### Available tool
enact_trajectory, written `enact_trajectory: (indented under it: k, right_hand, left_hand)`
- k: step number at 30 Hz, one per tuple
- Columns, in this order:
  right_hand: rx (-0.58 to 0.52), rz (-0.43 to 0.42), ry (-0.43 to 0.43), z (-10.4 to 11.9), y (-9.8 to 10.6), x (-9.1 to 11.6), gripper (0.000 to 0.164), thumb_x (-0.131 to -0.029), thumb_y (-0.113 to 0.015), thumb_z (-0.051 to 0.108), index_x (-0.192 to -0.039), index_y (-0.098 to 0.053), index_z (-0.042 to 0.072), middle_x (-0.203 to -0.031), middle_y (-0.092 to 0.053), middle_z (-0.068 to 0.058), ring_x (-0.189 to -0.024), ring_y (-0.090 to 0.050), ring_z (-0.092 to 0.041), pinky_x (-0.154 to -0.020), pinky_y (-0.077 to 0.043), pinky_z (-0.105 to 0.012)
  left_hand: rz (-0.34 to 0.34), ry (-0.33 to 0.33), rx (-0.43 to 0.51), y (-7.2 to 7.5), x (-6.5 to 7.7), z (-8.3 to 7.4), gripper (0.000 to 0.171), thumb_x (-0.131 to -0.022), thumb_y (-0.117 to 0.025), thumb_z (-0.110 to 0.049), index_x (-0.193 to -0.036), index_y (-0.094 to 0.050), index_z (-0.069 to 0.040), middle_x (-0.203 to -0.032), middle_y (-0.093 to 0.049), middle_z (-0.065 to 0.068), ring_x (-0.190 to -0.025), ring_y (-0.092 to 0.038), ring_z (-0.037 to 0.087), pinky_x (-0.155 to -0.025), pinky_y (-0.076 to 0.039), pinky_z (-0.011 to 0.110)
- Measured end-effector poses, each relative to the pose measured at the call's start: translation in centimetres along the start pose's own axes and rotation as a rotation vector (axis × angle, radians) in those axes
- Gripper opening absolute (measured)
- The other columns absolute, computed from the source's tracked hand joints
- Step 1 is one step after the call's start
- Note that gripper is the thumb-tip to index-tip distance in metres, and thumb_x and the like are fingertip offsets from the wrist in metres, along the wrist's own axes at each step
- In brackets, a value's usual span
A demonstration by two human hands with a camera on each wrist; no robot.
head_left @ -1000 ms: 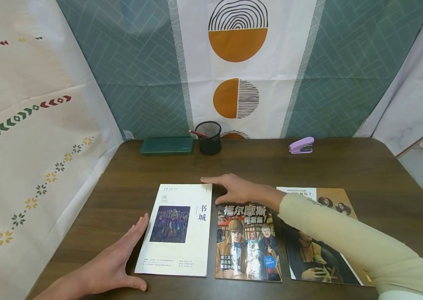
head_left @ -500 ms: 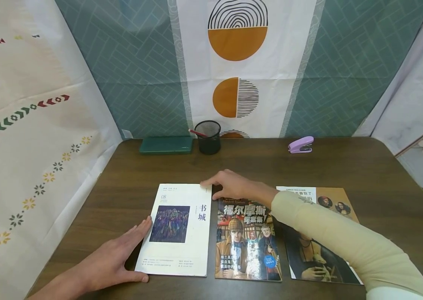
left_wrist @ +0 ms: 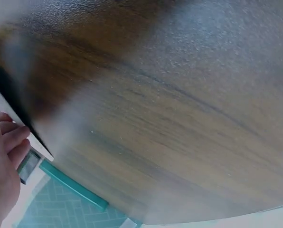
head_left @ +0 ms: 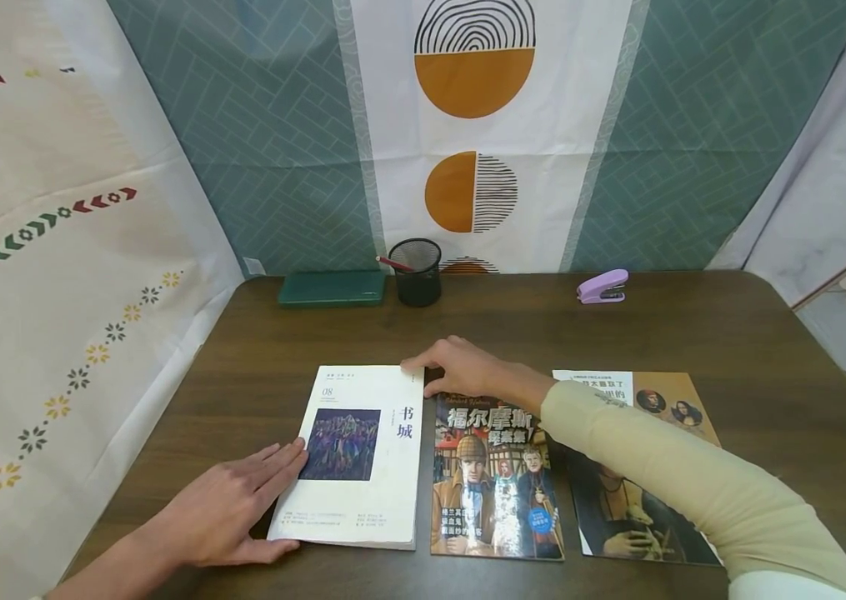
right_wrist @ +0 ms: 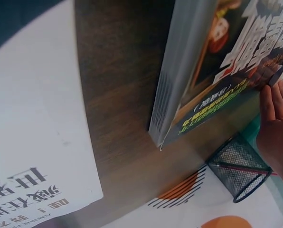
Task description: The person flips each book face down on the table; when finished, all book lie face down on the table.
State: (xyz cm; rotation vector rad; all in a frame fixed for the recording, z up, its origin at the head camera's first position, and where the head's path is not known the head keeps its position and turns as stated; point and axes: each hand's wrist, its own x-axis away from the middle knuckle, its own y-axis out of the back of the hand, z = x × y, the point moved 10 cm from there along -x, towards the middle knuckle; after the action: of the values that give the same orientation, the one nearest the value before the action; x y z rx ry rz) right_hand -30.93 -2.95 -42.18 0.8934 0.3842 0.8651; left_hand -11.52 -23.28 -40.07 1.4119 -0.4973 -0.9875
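A white book (head_left: pixel 385 496) with a dark picture on its cover lies at the left of a row of three. My left hand (head_left: pixel 231 504) rests its fairly straight fingers on the book's left edge, the thumb by the lower left corner. In the left wrist view, those fingers (left_wrist: pixel 18 137) touch the book's pale edge, with dark shadow beneath. My right hand (head_left: pixel 463 368) pinches the upper right corner between thumb and forefinger. Below its wrist sits a detective comic-style book (head_left: pixel 493 500). Farther right, a book with painted portraits (head_left: pixel 628 525) is partly covered by my right sleeve.
Along the back of the brown table (head_left: pixel 505 321) stand a green case (head_left: pixel 332 288), a black mesh pen cup (head_left: pixel 418 287) with a red pencil, and a lilac stapler (head_left: pixel 603 287). Patterned cloth hangs behind and to the left.
My left hand has moved right and onto the white book's left edge. My right hand has closed in on its upper right corner. The book's near edge shows slightly thicker.
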Motion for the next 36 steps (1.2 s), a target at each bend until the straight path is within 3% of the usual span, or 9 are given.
enact_trajectory:
  k: [7, 14, 23, 29, 33, 36]
  right_hand:
    - [-0.016, 0.023, 0.014, 0.1, 0.0, 0.1, 0.061, -0.094, -0.081, 0.012, -0.15, -0.06, 0.009, -0.149, -0.062, -0.006, -0.137, -0.06, -0.024, -0.111, -0.05, -0.04]
    - [-0.012, -0.02, -0.004, 0.0, 0.2, 0.4, 0.056, -0.096, -0.079, 0.007, -0.149, -0.062, 0.013, -0.146, -0.064, -0.007, -0.136, -0.06, -0.024, -0.11, -0.051, -0.04]
    - [-0.058, -0.081, 0.034, -0.2, 0.1, 0.8, 0.047, -0.099, -0.075, 0.008, -0.145, -0.067, 0.012, -0.142, -0.067, -0.008, -0.131, -0.064, -0.023, -0.104, -0.054, -0.038]
    - [-0.134, -0.185, 0.108, -0.1, 1.3, 1.3, 0.032, -0.101, -0.071, 0.003, -0.132, -0.076, 0.009, -0.13, -0.074, -0.007, -0.12, -0.071, -0.021, -0.098, -0.057, -0.037]
    - [-0.193, -0.252, 0.164, 0.4, 2.3, 1.7, 0.026, -0.101, -0.071, 0.0, -0.125, -0.078, 0.005, -0.124, -0.077, -0.008, -0.111, -0.073, -0.019, -0.09, -0.057, -0.035]
    - [-0.242, -0.277, 0.162, 0.6, 2.6, 1.9, 0.024, -0.1, -0.072, 0.0, -0.123, -0.079, 0.004, -0.122, -0.078, -0.007, -0.111, -0.073, -0.019, -0.093, -0.058, -0.035]
  left_hand:
    - [-0.073, -0.015, -0.015, 1.7, 0.0, 0.3, 0.075, -0.106, -0.049, -0.062, -0.135, -0.069, 0.005, -0.138, -0.069, 0.018, -0.111, -0.075, 0.029, -0.084, -0.063, 0.042]
    - [-0.181, 0.028, 0.015, 4.2, -0.5, 1.1, 0.059, -0.111, -0.047, -0.049, -0.136, -0.071, -0.001, -0.133, -0.073, 0.011, -0.102, -0.078, 0.027, -0.071, -0.065, 0.043]
    - [-0.231, 0.094, 0.052, 5.9, -0.7, 2.0, 0.059, -0.116, -0.036, -0.045, -0.133, -0.073, -0.002, -0.126, -0.076, 0.01, -0.098, -0.079, 0.024, -0.071, -0.064, 0.043]
    - [-0.389, 0.094, 0.047, 8.3, -0.8, 2.5, 0.057, -0.115, -0.04, -0.047, -0.125, -0.078, -0.006, -0.113, -0.08, 0.003, -0.082, -0.079, 0.017, -0.062, -0.06, 0.034]
    - [-0.502, 0.073, 0.037, 10.2, -1.1, 2.6, 0.053, -0.115, -0.044, -0.046, -0.117, -0.082, -0.007, -0.103, -0.081, 0.0, -0.072, -0.076, 0.016, -0.055, -0.055, 0.031]
    - [-0.565, 0.031, 0.056, 11.8, -1.4, 2.3, 0.051, -0.114, -0.049, -0.043, -0.11, -0.083, -0.005, -0.098, -0.081, -0.001, -0.068, -0.075, 0.014, -0.053, -0.055, 0.031]
